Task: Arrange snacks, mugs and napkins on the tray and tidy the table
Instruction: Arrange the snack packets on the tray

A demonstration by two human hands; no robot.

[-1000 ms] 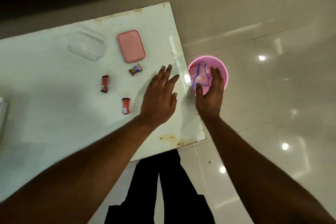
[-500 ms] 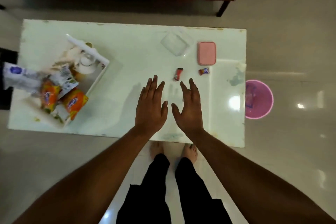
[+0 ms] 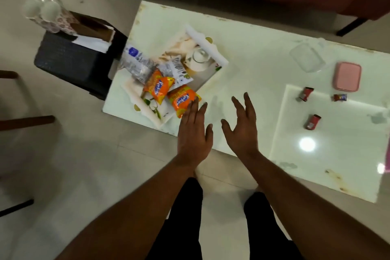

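I hold both hands empty with fingers spread over the table's [image 3: 249,65] near edge, my left hand [image 3: 195,133] with its fingertips over an orange snack packet [image 3: 182,99], my right hand [image 3: 242,127] just beside it. That packet overhangs the printed tray [image 3: 207,48] at the table's left end. Three small wrapped candies [image 3: 312,121] lie near the right end.

White table [image 3: 249,65], tray [image 3: 219,63] (snack-laden), pink lid [image 3: 347,76], clear container [image 3: 307,57], wrapped candies [image 3: 306,93]
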